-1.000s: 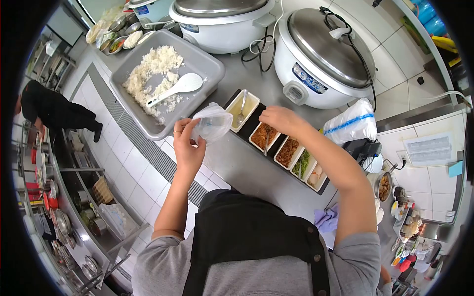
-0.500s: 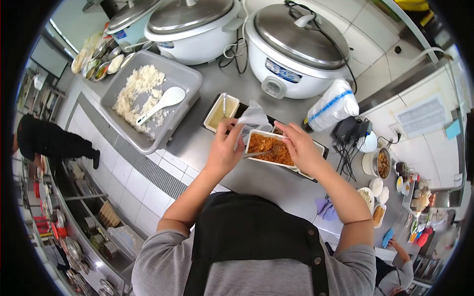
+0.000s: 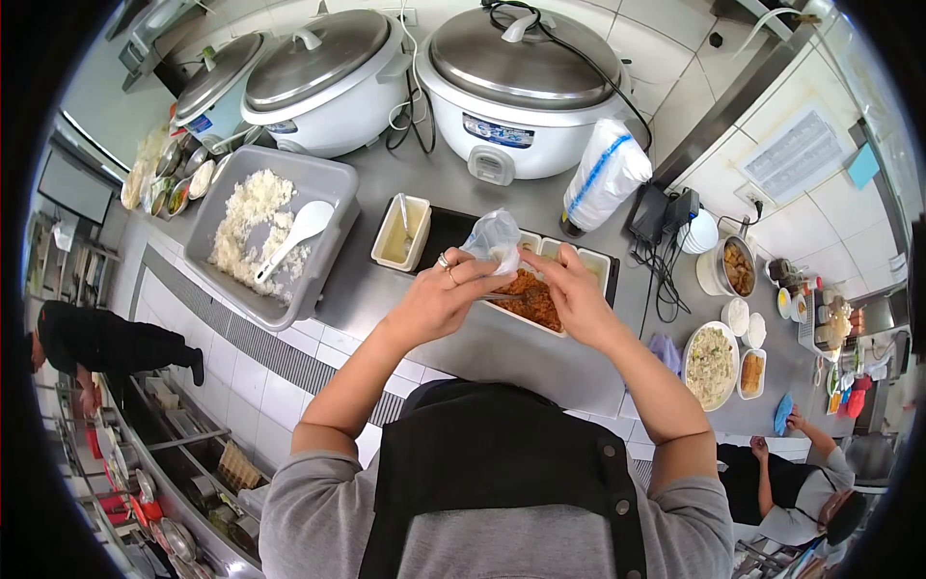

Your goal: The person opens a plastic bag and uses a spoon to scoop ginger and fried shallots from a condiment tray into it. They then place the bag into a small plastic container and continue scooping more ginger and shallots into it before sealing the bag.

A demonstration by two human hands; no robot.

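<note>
A thin, clear plastic bag [image 3: 492, 236] stands up between my hands, its upper part loose and puffed. My left hand [image 3: 434, 299], with rings on a finger, is closed on the bag's near left side. Fingertips of my right hand [image 3: 576, 299] pinch the bag's right edge. Below them is a white tub of reddish-brown crumbly food [image 3: 531, 301], partly covered by my hands, with a metal spoon [image 3: 494, 296] lying in it. Left of the bag, a cream tub [image 3: 391, 246] holds pale liquid and another spoon [image 3: 405, 217].
A grey bin [image 3: 333, 232] of white rice with a white paddle [image 3: 307, 224] stands left. Rice cookers [image 3: 526, 125] line the back. A wrapped white roll [image 3: 608, 174], cables [image 3: 656, 280] and a pot [image 3: 714, 275] are right. Two people [image 3: 125, 338] [image 3: 810, 487] work nearby.
The view has shifted, showing more of the counter on the right. My hands have come closer together at the bag, which is now more upright and puffed. The co-worker at right shows more.
</note>
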